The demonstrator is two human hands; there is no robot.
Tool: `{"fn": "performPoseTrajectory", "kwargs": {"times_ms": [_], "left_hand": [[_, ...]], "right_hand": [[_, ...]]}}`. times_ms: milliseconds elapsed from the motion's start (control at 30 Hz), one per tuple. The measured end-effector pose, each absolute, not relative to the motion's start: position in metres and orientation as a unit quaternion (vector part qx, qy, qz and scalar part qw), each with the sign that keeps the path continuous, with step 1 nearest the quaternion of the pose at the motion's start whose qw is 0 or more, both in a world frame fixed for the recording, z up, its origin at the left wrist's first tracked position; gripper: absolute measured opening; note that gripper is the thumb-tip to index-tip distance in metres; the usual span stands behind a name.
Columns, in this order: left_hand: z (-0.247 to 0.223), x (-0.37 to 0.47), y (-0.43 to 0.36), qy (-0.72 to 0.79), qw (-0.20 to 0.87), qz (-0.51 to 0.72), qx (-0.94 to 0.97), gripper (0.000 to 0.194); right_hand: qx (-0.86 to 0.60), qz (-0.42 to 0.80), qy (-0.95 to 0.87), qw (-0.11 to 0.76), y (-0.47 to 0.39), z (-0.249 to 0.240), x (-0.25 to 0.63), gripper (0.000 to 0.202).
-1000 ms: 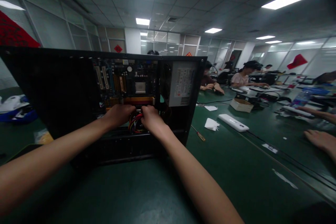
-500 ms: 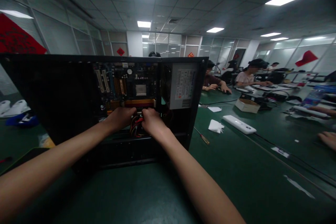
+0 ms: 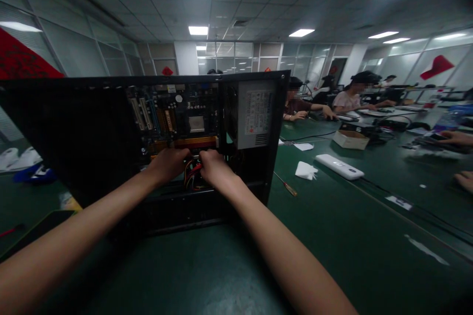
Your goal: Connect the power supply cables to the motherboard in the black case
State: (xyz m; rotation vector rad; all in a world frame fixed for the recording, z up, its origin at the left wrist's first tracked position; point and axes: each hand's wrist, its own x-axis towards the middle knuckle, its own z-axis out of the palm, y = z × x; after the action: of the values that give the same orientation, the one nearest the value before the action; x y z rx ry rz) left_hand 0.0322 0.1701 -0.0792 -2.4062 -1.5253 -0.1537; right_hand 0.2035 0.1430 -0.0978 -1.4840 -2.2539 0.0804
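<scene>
An open black computer case point(image 3: 236, 205) stands upright on the green table before me. Inside it are a motherboard point(image 3: 181, 108) and, at the upper right, a silver power supply point(image 3: 257, 115). Both hands reach into the lower middle of the case, just below the orange memory slots point(image 3: 207, 142). My left hand point(image 3: 172, 163) has its fingers curled closed; what they hold is hidden. Close beside it, my right hand point(image 3: 213, 163) is closed at the bundle of red, yellow and black cables point(image 3: 192, 173), its fingertips turned away from me.
Right of the case lie a screwdriver point(image 3: 290, 189), crumpled white paper point(image 3: 306, 171) and a white power strip point(image 3: 339, 166). Farther back stands a small cardboard box point(image 3: 350, 140). Other people sit along the table, and another person's hand point(image 3: 464, 179) shows at the right edge.
My view has shifted slightly, so the case sits a little higher and more left. Both hands stay at the same spot by the cables. A co-worker's arm at the back has moved right.
</scene>
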Motion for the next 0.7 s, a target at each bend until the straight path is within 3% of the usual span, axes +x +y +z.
{"fn": "performPoseTrajectory", "kwargs": {"times_ms": [700], "left_hand": [[-0.0828, 0.0319, 0.1719, -0.511, 0.144, -0.045, -0.846, 0.024]], "right_hand": [[-0.542, 0.04, -0.815, 0.203, 0.1393, -0.0958, 0.2035, 0.031]]}}
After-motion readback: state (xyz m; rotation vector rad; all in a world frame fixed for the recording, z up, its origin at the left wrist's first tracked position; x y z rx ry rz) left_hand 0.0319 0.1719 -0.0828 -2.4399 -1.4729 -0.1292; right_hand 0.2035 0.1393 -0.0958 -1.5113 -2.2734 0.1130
